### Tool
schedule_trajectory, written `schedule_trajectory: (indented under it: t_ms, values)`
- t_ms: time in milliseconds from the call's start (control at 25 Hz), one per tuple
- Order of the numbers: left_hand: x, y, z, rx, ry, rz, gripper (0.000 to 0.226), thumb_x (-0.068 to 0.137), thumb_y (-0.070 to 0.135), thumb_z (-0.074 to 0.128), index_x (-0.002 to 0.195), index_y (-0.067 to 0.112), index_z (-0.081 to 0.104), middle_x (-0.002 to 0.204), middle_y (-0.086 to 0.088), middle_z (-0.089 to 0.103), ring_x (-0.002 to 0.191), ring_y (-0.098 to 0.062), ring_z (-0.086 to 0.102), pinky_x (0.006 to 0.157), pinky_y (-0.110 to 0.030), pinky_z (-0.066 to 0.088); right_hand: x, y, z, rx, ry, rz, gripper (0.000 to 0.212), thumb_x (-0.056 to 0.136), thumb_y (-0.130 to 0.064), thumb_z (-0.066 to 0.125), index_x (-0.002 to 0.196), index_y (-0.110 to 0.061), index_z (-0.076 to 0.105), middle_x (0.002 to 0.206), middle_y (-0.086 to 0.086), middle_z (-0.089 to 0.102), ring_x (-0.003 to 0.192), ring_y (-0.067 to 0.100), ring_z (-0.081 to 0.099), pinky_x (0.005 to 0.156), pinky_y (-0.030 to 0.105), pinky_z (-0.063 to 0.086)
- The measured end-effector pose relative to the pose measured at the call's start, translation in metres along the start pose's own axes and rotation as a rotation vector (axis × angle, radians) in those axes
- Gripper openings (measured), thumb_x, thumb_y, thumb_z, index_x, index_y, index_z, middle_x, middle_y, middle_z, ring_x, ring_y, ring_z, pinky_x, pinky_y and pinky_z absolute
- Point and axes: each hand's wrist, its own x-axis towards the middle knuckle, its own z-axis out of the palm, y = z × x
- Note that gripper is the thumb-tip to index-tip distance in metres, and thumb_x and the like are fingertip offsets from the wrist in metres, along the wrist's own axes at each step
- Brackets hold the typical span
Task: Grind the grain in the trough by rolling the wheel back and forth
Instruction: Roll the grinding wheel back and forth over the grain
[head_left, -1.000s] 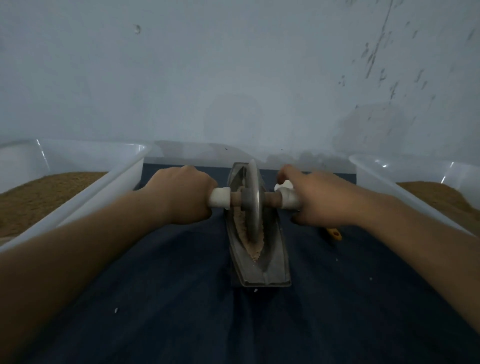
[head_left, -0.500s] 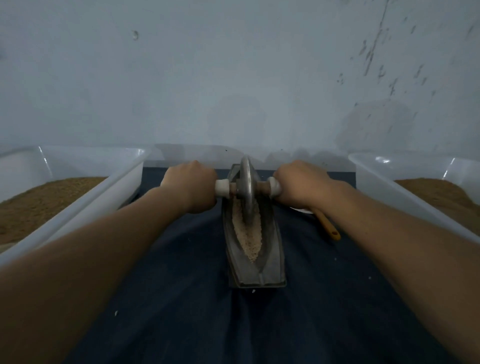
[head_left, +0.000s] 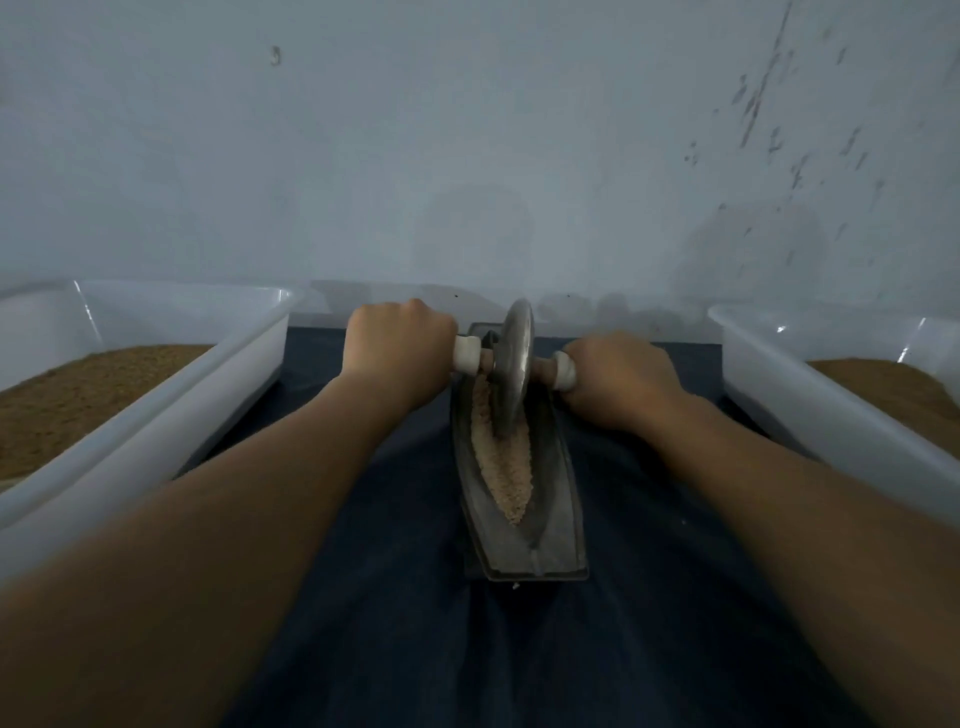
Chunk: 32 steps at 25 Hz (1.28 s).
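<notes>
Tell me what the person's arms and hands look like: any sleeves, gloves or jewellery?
Both arms are bare: the left forearm and right forearm show no sleeve up to the frame edge. The left hand and right hand wear no gloves, and no ring, watch or band shows in this dim view.

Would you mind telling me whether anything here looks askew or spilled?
The wheel sits askew: its axle slants, the left hand higher in view than the right hand, so it leans in the trough. A pale speck, perhaps spilled, lies on the dark cloth by the trough's near end.
</notes>
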Motion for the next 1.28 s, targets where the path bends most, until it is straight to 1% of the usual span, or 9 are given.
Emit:
schedule_trajectory:
  t_ms: [120,280,360,520,680,880,1000,1120,1280]
  values:
    - [-0.021,-0.007,-0.003,-0.045,-0.021,0.036,0.008,0.088,0.035,0.061,0.09,0.028,0.064,0.072,0.006,0.045,0.062,-0.018,0.044,0.056,-0.032,0.036,-0.02,0.004,-0.007,-0.067,0.029,-0.078,0.024,0.09,-0.049,0.059,0.075,-0.031,0.054,0.074,-0.009,0.059,0.066,0.016,0.057,0.056,0.03,0.044]
    - [-0.059,-0.028,0.002,-0.188,-0.095,0.099,0.018,0.067,0.054,0.058,0.07,0.038,0.05,0.061,0.014,0.043,0.05,-0.008,0.039,0.049,-0.025,0.032,-0.057,0.007,-0.015,-0.32,0.352,-0.273,0.019,0.065,-0.045,0.057,0.06,-0.034,0.042,0.045,-0.014,0.034,0.038,0.002,0.033,0.042,0.015,0.013]
    - [-0.052,-0.025,0.006,-0.166,-0.076,0.069,0.017,0.068,0.053,0.058,0.07,0.037,0.052,0.061,0.013,0.043,0.049,-0.009,0.038,0.047,-0.023,0.027,-0.05,0.004,-0.013,-0.309,0.306,-0.218,0.02,0.068,-0.044,0.058,0.06,-0.033,0.044,0.049,-0.014,0.039,0.041,0.004,0.037,0.042,0.017,0.018]
    - [-0.013,-0.004,0.015,-0.136,-0.109,-0.067,0.011,0.089,0.034,0.057,0.089,0.026,0.064,0.073,0.003,0.05,0.064,-0.02,0.05,0.056,-0.031,0.039,-0.001,-0.015,-0.017,-0.161,0.131,-0.079,0.016,0.085,-0.039,0.065,0.077,-0.028,0.057,0.079,-0.002,0.06,0.069,0.021,0.057,0.057,0.028,0.04]
    - [-0.029,-0.01,0.007,-0.175,-0.143,-0.036,0.007,0.087,0.037,0.059,0.089,0.031,0.062,0.078,0.005,0.054,0.066,-0.019,0.05,0.059,-0.032,0.038,-0.017,-0.014,-0.022,-0.202,0.122,-0.135,0.016,0.087,-0.036,0.066,0.08,-0.029,0.053,0.071,-0.006,0.047,0.069,0.021,0.057,0.053,0.027,0.037]
    - [-0.075,-0.029,-0.006,-0.152,-0.008,0.122,0.029,0.07,0.049,0.062,0.061,0.039,0.036,0.055,0.015,0.037,0.045,-0.003,0.029,0.045,-0.021,0.019,-0.072,0.008,-0.021,-0.315,0.442,-0.32,0.011,0.069,-0.043,0.049,0.073,-0.033,0.046,0.048,-0.013,0.035,0.038,0.013,0.035,0.047,0.016,0.009]
    - [-0.052,-0.015,0.001,-0.082,-0.013,0.008,0.01,0.081,0.042,0.06,0.077,0.034,0.057,0.063,0.01,0.04,0.049,-0.011,0.033,0.048,-0.025,0.024,-0.045,-0.003,-0.008,-0.214,0.363,-0.181,0.026,0.074,-0.038,0.068,0.071,-0.029,0.043,0.057,-0.008,0.05,0.048,0.022,0.05,0.047,0.02,0.019]
    - [-0.016,0.001,0.001,-0.057,-0.084,-0.077,0.011,0.092,0.028,0.056,0.095,0.024,0.066,0.074,0.002,0.047,0.063,-0.02,0.047,0.056,-0.032,0.037,-0.011,-0.016,-0.005,-0.103,0.224,-0.019,0.025,0.089,-0.047,0.063,0.082,-0.027,0.051,0.076,-0.003,0.057,0.067,0.023,0.05,0.056,0.029,0.034]
    - [-0.037,-0.011,-0.007,-0.037,0.001,0.079,0.007,0.086,0.035,0.06,0.086,0.03,0.063,0.068,0.006,0.044,0.056,-0.017,0.041,0.05,-0.028,0.031,-0.039,-0.003,-0.006,-0.147,0.244,-0.088,0.027,0.088,-0.041,0.061,0.074,-0.029,0.042,0.067,-0.011,0.05,0.058,0.017,0.048,0.051,0.027,0.031]
